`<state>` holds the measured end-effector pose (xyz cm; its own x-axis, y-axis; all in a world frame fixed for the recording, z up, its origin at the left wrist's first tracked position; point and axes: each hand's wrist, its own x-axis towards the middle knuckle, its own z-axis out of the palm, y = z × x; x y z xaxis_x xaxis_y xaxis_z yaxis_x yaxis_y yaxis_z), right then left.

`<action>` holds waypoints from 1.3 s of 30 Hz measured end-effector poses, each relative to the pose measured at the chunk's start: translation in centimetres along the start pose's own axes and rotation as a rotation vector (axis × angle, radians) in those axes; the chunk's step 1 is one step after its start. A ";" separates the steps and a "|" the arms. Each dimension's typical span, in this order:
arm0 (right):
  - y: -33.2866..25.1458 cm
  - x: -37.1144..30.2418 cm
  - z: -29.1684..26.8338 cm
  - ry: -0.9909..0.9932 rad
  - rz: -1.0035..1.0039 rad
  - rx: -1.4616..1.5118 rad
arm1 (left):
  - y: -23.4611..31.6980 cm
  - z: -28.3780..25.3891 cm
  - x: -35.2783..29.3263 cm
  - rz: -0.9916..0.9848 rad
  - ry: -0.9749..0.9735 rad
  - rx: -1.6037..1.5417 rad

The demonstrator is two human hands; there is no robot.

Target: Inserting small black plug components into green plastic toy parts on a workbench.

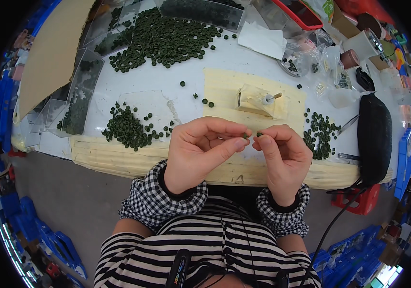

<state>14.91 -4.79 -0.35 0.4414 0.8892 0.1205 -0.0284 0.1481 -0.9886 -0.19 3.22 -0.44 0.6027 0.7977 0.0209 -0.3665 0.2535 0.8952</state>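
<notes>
Above the table's near edge, my left hand pinches a small dark green round piece between thumb and forefinger. Close beside it, my right hand grips another such piece at its fingertips. The two pinches almost meet. Left of my left hand lies a pile of dark green pieces, and a looser group of them is right of my right hand. Just beyond my hands stands a small taped block with a short metal pin sticking out.
A large heap of green pieces covers the far left. Clear bins and a cardboard sheet stand at left. A white tissue, red-rimmed phone and plastic bags fill the far right. A black pouch with tweezers lies right.
</notes>
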 end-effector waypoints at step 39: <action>-1.5 -0.2 0.4 -0.142 -0.323 -0.366 | 0.0 -0.1 0.1 0.287 0.052 0.412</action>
<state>14.53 -5.02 1.15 0.2490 0.8769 0.4112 0.4165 0.2864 -0.8628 -0.24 3.36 -0.47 0.4785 0.8326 0.2789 -0.1958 -0.2085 0.9582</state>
